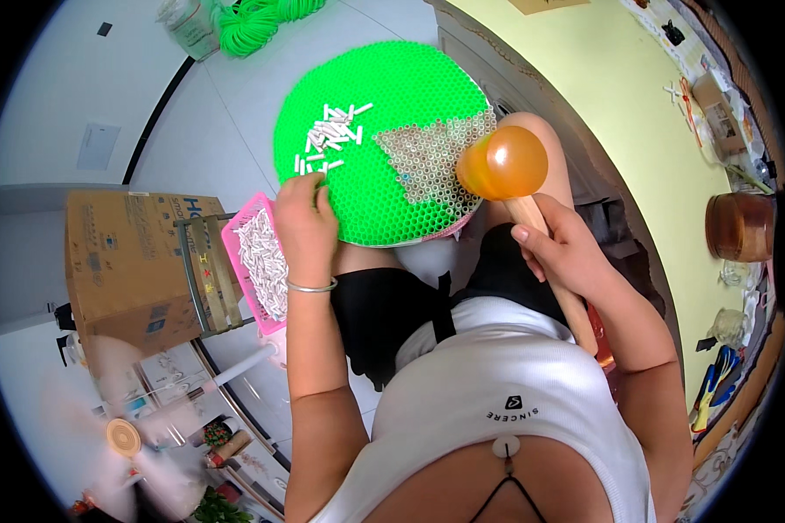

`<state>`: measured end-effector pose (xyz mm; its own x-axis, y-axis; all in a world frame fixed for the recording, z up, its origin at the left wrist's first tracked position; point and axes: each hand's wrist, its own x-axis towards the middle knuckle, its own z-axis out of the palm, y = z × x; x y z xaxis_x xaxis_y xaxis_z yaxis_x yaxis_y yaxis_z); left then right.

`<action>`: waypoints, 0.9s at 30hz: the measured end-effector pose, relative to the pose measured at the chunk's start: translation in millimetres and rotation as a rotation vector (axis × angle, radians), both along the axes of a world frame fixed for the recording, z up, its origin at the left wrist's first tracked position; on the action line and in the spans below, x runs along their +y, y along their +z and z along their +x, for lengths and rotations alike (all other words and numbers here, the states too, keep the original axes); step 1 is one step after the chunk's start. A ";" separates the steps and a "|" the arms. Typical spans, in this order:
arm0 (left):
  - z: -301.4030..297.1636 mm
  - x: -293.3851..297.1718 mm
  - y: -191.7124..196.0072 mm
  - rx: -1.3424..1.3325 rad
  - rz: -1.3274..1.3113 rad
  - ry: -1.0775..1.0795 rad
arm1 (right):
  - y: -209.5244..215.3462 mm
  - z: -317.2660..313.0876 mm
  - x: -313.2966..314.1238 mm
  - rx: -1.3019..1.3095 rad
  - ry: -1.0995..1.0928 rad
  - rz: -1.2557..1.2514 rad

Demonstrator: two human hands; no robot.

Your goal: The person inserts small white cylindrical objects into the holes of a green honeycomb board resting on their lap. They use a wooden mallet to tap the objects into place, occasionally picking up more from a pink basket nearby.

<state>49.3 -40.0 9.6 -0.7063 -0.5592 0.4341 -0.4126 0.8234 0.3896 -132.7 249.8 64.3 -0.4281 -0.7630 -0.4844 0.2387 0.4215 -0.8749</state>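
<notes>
Picking from the loose white tubes [330, 132] on the green honeycomb disc [358, 181], which lies just ahead of both hands, looks like the step in hand. The left hand [306, 209] curls its fingers at the disc's edge; whether they pinch a tube, I cannot tell. The right hand [556, 240] grips the mallet [508, 166]. Next likely calls for standing a tube beside the filled patch [423, 155].

The white shirt [488, 349] bears a short line of dark lettering [513, 414], upside down in this view, with a small dark square emblem [515, 402] beside it. Large blue letters [199, 207] and smaller print mark the cardboard box [126, 261]. Print on the pale container [189, 30] at top left is too small to read.
</notes>
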 end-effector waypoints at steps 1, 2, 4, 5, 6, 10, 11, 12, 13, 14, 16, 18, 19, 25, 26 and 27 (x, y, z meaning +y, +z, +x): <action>4.9 -4.7 2.8 -0.025 0.033 0.003 | -0.6 -1.1 0.3 -0.004 0.013 -0.003; 8.0 -8.9 4.3 -0.046 0.065 0.003 | -1.5 -2.0 0.4 -0.005 0.023 -0.006; 8.9 -11.6 3.1 -0.077 0.081 -0.037 | -3.4 -3.7 1.2 -0.015 0.026 -0.006; 10.7 -10.3 2.3 -0.091 0.085 -0.029 | -3.5 -4.0 0.6 -0.026 0.026 -0.003; 11.9 -9.1 2.3 -0.106 0.088 -0.022 | -3.8 -4.0 0.1 -0.037 0.027 0.001; 2.6 -12.6 1.0 -0.071 0.027 -0.006 | -6.7 -2.8 1.1 -0.035 0.010 -0.026; 0.0 -15.2 0.0 -0.104 -0.026 -0.040 | -5.9 -3.2 0.9 -0.039 0.013 -0.029; -0.4 -15.8 -0.6 -0.137 -0.079 -0.074 | -5.0 -3.5 0.6 -0.042 0.017 -0.032; 1.3 -14.4 -0.8 -0.178 -0.113 -0.058 | -4.2 -3.5 0.4 -0.042 0.026 -0.029; -0.2 -14.4 -1.9 -0.219 -0.149 -0.052 | -4.7 -3.5 0.4 -0.042 0.026 -0.028; -1.9 -10.4 -1.7 -0.188 -0.146 -0.038 | -5.4 -2.9 0.6 -0.046 0.024 -0.035; -9.4 7.5 -0.7 -0.046 -0.059 -0.051 | -8.7 -2.9 4.1 -0.054 -0.005 -0.044; -13.8 21.0 1.8 0.050 0.159 -0.091 | -10.2 -3.5 5.0 -0.053 -0.011 -0.044; -36.7 89.1 2.3 0.241 0.312 -0.352 | -6.8 -4.6 2.5 -0.053 0.031 -0.034; -40.2 91.7 -3.2 0.254 0.296 -0.378 | -7.6 -4.8 2.9 -0.053 0.035 -0.032; -42.1 92.4 -6.5 0.237 0.300 -0.377 | -7.8 -4.8 3.3 -0.053 0.040 -0.030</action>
<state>7.2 52.4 3.1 -0.7839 -0.4100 0.4662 0.0181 0.7355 0.6773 -137.5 253.0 56.5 -0.3716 -0.7934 -0.4822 0.2683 0.4055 -0.8739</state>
